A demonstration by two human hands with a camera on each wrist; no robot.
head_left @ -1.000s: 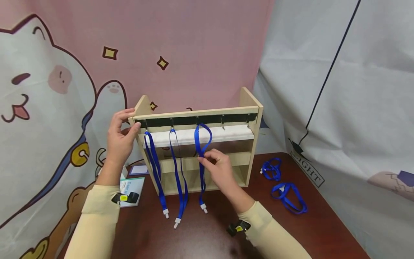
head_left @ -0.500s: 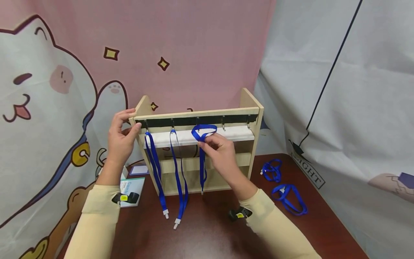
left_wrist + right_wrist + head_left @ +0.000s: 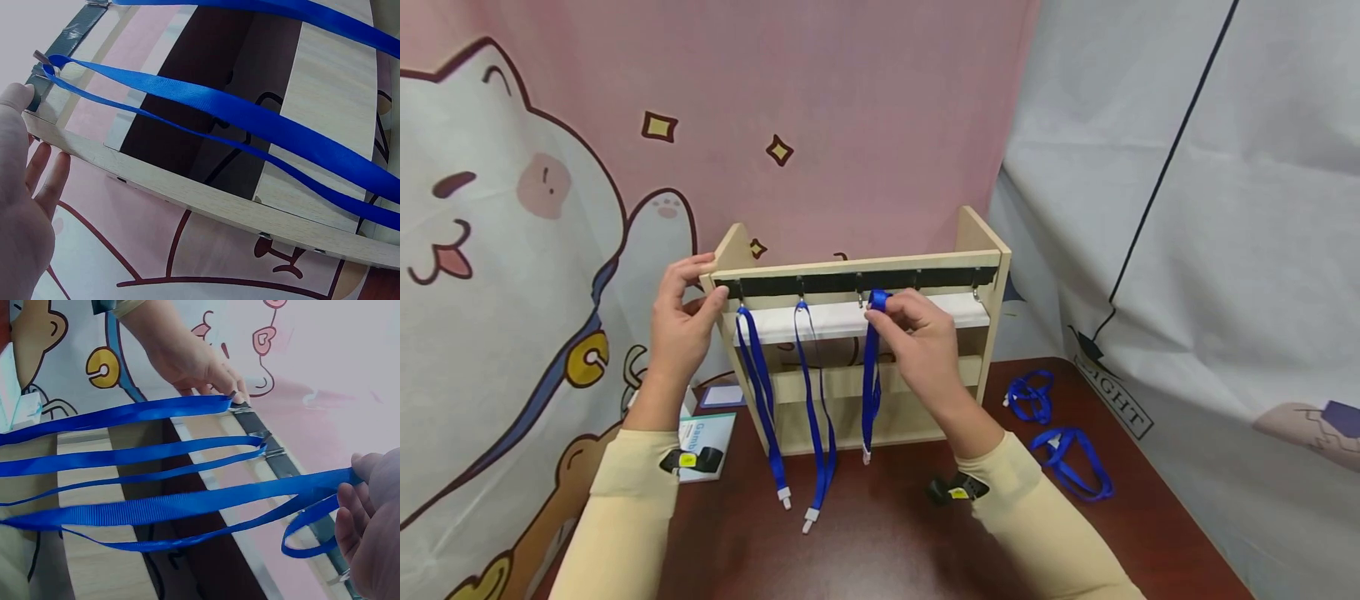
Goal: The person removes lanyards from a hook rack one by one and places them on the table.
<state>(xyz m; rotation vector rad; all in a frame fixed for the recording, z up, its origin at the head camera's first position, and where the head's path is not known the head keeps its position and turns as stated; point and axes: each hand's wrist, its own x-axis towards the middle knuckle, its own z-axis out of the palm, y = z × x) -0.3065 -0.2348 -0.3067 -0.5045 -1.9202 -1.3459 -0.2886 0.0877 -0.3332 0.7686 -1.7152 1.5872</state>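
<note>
My left hand [image 3: 683,312] grips the upper left corner of a small wooden shelf [image 3: 880,258], thumb on its front and fingers around the outer side. Between thumb and fingers, my right hand [image 3: 921,342] pinches a blue lanyard [image 3: 870,375] near its upper loop, close to the middle hook [image 3: 860,297]. Its white clip [image 3: 867,456] dangles below. In the right wrist view, a small loop of this lanyard [image 3: 306,553] sticks out under the fingers. Two other blue lanyards, one on the far left hook [image 3: 754,367] and one beside it [image 3: 812,400], hang down the shelf front.
A black strip [image 3: 827,283] with several metal hooks runs along the shelf's top. Two more blue lanyards lie bundled on the dark table, one farther back [image 3: 1030,396], one nearer [image 3: 1075,467]. A booklet [image 3: 711,437] lies left of the shelf.
My right hand has risen with the lanyard toward the hook strip, and the loop above its fingers has shrunk from a tall open one to a small fold. The left hand stays put.
</note>
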